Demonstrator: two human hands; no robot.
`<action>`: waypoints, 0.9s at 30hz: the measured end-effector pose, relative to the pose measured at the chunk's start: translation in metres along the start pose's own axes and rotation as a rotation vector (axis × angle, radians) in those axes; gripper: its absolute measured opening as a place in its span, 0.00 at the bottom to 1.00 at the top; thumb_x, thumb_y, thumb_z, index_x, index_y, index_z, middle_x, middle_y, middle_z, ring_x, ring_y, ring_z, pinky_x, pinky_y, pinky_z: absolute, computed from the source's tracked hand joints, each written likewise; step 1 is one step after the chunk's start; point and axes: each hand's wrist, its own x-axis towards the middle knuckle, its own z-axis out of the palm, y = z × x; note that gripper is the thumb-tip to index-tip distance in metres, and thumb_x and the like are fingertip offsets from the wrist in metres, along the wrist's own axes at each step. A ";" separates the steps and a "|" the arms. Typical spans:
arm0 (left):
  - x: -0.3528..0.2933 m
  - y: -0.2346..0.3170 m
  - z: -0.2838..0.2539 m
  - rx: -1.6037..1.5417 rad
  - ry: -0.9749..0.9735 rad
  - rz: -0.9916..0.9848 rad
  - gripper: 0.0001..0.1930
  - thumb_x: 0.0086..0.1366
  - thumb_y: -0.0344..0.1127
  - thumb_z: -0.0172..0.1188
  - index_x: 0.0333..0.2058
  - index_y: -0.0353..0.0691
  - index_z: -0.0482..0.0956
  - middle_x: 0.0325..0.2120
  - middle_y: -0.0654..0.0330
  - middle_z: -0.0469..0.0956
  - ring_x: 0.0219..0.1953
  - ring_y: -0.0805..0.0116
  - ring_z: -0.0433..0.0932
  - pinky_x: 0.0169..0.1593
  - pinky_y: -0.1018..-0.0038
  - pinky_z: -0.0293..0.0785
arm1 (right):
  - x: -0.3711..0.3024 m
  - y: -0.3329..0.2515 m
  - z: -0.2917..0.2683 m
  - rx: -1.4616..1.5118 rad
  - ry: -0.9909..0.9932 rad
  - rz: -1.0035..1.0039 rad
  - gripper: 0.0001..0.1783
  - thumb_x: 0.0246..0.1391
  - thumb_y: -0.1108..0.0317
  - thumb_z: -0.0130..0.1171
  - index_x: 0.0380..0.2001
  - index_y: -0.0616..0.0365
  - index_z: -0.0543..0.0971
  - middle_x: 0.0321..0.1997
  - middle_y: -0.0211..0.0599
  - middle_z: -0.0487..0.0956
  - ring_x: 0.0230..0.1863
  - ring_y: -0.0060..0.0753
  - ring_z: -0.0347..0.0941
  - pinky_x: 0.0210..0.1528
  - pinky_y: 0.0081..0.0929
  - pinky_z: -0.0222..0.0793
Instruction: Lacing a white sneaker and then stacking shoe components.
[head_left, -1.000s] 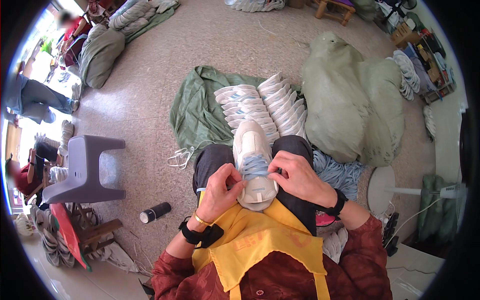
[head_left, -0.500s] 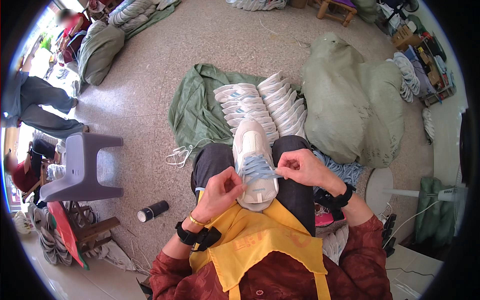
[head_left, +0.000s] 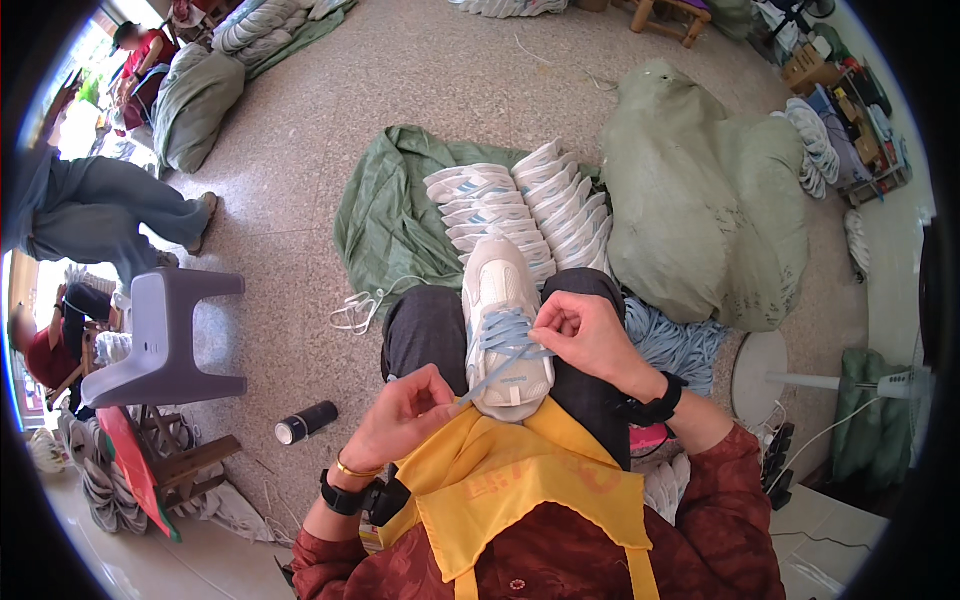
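A seated person's left hand (head_left: 402, 415) pinches a pale blue lace (head_left: 490, 378) between thumb and fingers, narrow. It has drawn back toward the body and outward over the last half second; the lace now runs taut from it up to a white sneaker (head_left: 497, 280). Earlier, this hand was just beside the sneaker. The right hand (head_left: 592, 335) has come inward, its fingertips bent onto the lacing; whether they grip a strand, I cannot tell. The sneaker lies between the hands, toe pointing away from the person, and the right fingertips cover part of its laced edge.

Beyond both hands, stacked white shoes (head_left: 485, 205) stand close to the toe, partly on a green cloth (head_left: 385, 200). A bulky, pale green sack (head_left: 690, 200) is farther out past the right hand, with a heap of blue laces (head_left: 680, 345) nearer it. Left of the left hand are a dark cylinder (head_left: 306, 423) on the floor and a grey chair (head_left: 160, 340). Past the chair, another person's legs (head_left: 130, 205) have shifted nearer.
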 end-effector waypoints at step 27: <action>-0.029 0.003 -0.014 -0.075 0.135 -0.005 0.07 0.67 0.27 0.66 0.36 0.38 0.75 0.32 0.69 0.74 0.34 0.81 0.71 0.39 0.81 0.69 | -0.029 -0.011 -0.009 -0.207 -0.005 -0.036 0.09 0.57 0.69 0.69 0.31 0.64 0.82 0.22 0.32 0.81 0.20 0.15 0.72 0.23 0.21 0.66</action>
